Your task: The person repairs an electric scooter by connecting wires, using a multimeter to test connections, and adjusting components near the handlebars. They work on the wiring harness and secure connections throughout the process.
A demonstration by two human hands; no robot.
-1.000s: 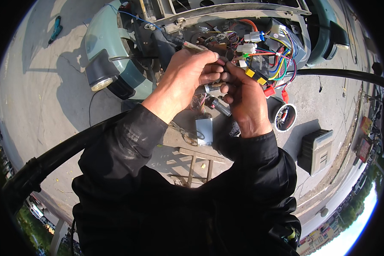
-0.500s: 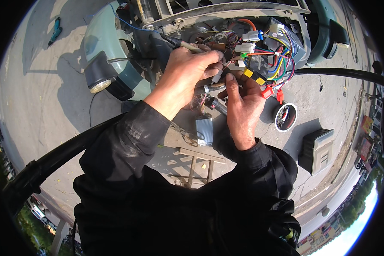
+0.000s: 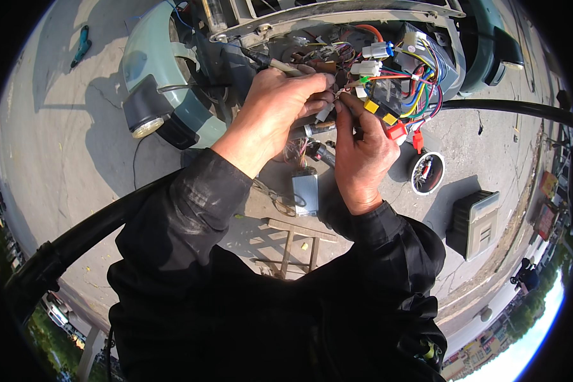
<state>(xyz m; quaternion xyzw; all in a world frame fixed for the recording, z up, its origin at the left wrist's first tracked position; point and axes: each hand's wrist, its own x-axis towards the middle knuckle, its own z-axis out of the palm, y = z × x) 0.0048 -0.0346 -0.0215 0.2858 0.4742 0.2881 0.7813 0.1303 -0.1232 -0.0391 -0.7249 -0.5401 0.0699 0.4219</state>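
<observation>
My left hand point(image 3: 279, 105) is closed, with thumb and fingers pinched at a thin wire point(image 3: 339, 93). My right hand point(image 3: 364, 149) meets it there, its thumb and forefinger pinched on the same wire. A small grey connector point(image 3: 325, 113) hangs just under the fingertips. Behind my left hand runs a tan, rod-like piece point(image 3: 283, 67) with a black end; whether the hand grips it cannot be made out. Right beside my fingers are white plug connectors point(image 3: 367, 68), a dark box with yellow tabs point(image 3: 388, 102), bundled coloured wires point(image 3: 420, 95) and red connectors point(image 3: 396, 131).
Pale green body panels point(image 3: 149, 57) with lamps flank the wiring under a metal frame point(image 3: 337, 14). Below are a finned metal box point(image 3: 305, 195), a wooden stool point(image 3: 299, 232) and a round can point(image 3: 428, 173). A dark bin point(image 3: 474, 223) stands right; a teal power tool point(image 3: 81, 46) lies far left.
My right hand has shifted slightly up, and its thumb and forefinger have closed in beside my left fingertips. My left hand has barely moved.
</observation>
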